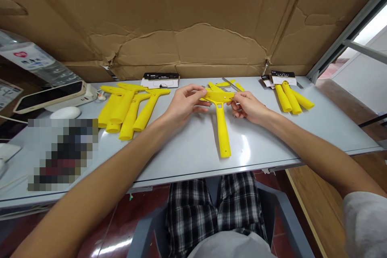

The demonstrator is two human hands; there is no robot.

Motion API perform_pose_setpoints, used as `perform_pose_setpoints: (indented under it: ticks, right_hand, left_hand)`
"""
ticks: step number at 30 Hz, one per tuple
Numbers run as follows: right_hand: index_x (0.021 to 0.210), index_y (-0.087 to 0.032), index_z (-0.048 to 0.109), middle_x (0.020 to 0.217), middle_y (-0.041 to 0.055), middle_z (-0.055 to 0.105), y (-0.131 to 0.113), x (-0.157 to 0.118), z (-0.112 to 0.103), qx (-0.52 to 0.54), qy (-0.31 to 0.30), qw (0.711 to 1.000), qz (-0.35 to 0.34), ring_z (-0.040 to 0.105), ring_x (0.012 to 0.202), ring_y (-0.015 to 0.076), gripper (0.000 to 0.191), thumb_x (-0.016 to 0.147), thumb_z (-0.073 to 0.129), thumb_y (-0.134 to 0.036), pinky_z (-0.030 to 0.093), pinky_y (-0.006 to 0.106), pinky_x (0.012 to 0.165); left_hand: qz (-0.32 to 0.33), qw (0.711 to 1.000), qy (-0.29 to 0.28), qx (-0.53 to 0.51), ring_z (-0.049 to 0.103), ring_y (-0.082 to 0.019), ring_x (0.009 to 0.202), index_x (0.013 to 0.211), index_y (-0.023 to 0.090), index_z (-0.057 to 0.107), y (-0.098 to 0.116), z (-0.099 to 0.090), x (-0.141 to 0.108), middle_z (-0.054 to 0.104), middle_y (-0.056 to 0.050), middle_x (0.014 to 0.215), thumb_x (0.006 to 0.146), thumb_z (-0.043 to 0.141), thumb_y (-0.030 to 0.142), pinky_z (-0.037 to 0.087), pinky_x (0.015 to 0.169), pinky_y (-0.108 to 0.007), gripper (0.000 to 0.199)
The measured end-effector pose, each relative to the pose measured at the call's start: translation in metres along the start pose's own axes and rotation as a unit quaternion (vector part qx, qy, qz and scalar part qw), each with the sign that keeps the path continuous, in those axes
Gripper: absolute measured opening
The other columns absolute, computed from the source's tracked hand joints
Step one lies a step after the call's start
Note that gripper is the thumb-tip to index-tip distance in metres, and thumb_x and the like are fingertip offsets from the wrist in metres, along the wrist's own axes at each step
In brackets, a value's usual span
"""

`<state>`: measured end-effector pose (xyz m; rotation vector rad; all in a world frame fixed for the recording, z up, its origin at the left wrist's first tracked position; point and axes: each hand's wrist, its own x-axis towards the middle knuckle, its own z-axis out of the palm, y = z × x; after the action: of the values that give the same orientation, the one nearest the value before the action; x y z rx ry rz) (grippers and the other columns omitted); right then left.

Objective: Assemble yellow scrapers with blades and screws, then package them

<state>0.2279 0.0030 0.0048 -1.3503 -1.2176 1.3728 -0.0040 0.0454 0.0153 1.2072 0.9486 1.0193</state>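
At the shiny table (pixel 187 161), the left hand (pixel 185 104) and the right hand (pixel 249 107) pinch a yellow tool (pixel 223 127) by its wide top, one at each end.

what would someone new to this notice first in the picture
Probably the yellow T-shaped tool at the centre, its crosspiece held by the left hand and right hand. Similar yellow tools lie clustered to its left, with three yellow pieces to its right. Behind the table rises brown cardboard.
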Motion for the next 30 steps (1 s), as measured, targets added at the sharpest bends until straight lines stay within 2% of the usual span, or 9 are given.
perform_pose_setpoints:
  ticks: [3, 8, 13, 15, 19, 24, 25, 28, 30]
  right_hand:
    - [0.082, -0.017, 0.064, 0.065, -0.0005, 0.053, 0.001, 0.0, 0.0, 0.0, -0.002, 1.0, -0.003, 0.051, 0.047, 0.0091, 0.018, 0.098, 0.057, -0.021, 0.031, 0.023, 0.042]
    - [0.081, -0.017, 0.064, 0.067, 0.0004, 0.053, -0.002, -0.002, 0.0, -0.001, -0.014, 1.0, -0.003, 0.052, 0.046, 0.0094, 0.022, 0.1, 0.054, -0.019, 0.03, 0.023, 0.041]
    - [0.082, -0.017, 0.065, 0.068, 0.0013, 0.055, -0.006, -0.004, -0.001, -0.005, -0.029, 1.0, -0.006, 0.055, 0.048, 0.0104, 0.022, 0.101, 0.055, -0.019, 0.032, 0.023, 0.04]
    - [0.083, -0.017, 0.066, 0.069, 0.0014, 0.055, -0.007, -0.004, -0.002, -0.007, -0.03, 1.0, -0.002, 0.055, 0.048, 0.0105, 0.022, 0.102, 0.055, -0.019, 0.033, 0.023, 0.04]
    - [0.085, -0.016, 0.066, 0.07, 0.0014, 0.055, -0.01, -0.006, -0.002, -0.014, -0.038, 0.999, -0.001, 0.055, 0.048, 0.0103, 0.024, 0.104, 0.053, -0.019, 0.033, 0.023, 0.039]
    - [0.085, -0.017, 0.065, 0.071, 0.0018, 0.056, -0.013, -0.008, -0.002, -0.018, -0.052, 0.998, -0.006, 0.057, 0.05, 0.0114, 0.024, 0.106, 0.056, -0.023, 0.034, 0.024, 0.04]
    - [0.085, -0.017, 0.065, 0.071, 0.0018, 0.056, -0.013, -0.008, -0.002, -0.018, -0.053, 0.998, -0.007, 0.057, 0.05, 0.0116, 0.023, 0.106, 0.057, -0.023, 0.034, 0.024, 0.04]
    - [0.086, -0.017, 0.065, 0.071, 0.0015, 0.056, -0.012, -0.007, -0.003, -0.017, -0.054, 0.998, -0.007, 0.057, 0.05, 0.0116, 0.022, 0.106, 0.058, -0.024, 0.035, 0.024, 0.04]
    - [0.086, -0.017, 0.065, 0.072, 0.0015, 0.056, -0.012, -0.006, -0.004, -0.015, -0.055, 0.998, -0.007, 0.057, 0.051, 0.0113, 0.022, 0.106, 0.058, -0.024, 0.035, 0.024, 0.04]
  left_hand:
    - [-0.006, 1.0, -0.007, 0.007, 0.081, -0.02, 0.073, 0.104, 0.017, 0.07, 0.0, 0.0, -0.001, 0.08, -0.007, 0.092, 0.086, 0.085, 0.017, 0.066, 0.063, -0.03, 0.023]
    - [-0.015, 1.0, -0.007, -0.005, 0.08, -0.019, 0.073, 0.127, 0.018, 0.067, 0.001, 0.0, -0.003, 0.081, -0.006, 0.085, 0.088, 0.081, 0.01, 0.067, 0.068, -0.029, 0.042]
    - [-0.064, 0.997, -0.031, -0.033, 0.081, -0.018, 0.073, 0.114, 0.008, 0.076, -0.003, -0.001, 0.001, 0.084, -0.014, 0.092, 0.089, 0.08, 0.008, 0.068, 0.07, -0.026, 0.026]
    - [-0.066, 0.996, -0.043, -0.039, 0.08, -0.016, 0.072, 0.108, 0.005, 0.079, -0.003, -0.001, 0.002, 0.084, -0.016, 0.095, 0.089, 0.08, 0.006, 0.068, 0.073, -0.025, 0.019]
    - [-0.064, 0.996, -0.035, -0.044, 0.082, -0.018, 0.077, 0.106, 0.005, 0.079, 0.001, -0.001, 0.001, 0.085, -0.018, 0.1, 0.088, 0.078, 0.003, 0.068, 0.076, -0.025, 0.018]
    - [-0.026, 0.999, -0.047, -0.001, 0.083, -0.02, 0.073, 0.133, 0.016, 0.073, 0.008, -0.006, 0.0, 0.083, -0.009, 0.089, 0.088, 0.079, 0.004, 0.069, 0.074, -0.031, 0.047]
    - [-0.014, 0.998, -0.056, 0.013, 0.083, -0.021, 0.075, 0.13, 0.017, 0.075, 0.008, -0.007, 0.0, 0.083, -0.009, 0.089, 0.088, 0.08, 0.006, 0.069, 0.074, -0.032, 0.043]
    - [-0.002, 0.996, -0.078, 0.048, 0.083, -0.021, 0.078, 0.104, 0.013, 0.08, 0.009, -0.011, 0.002, 0.083, -0.012, 0.092, 0.09, 0.082, 0.012, 0.069, 0.076, -0.032, 0.015]
    - [0.003, 0.995, -0.084, 0.055, 0.082, -0.02, 0.077, 0.103, 0.012, 0.081, 0.008, -0.013, 0.003, 0.083, -0.013, 0.091, 0.09, 0.083, 0.014, 0.069, 0.078, -0.032, 0.013]
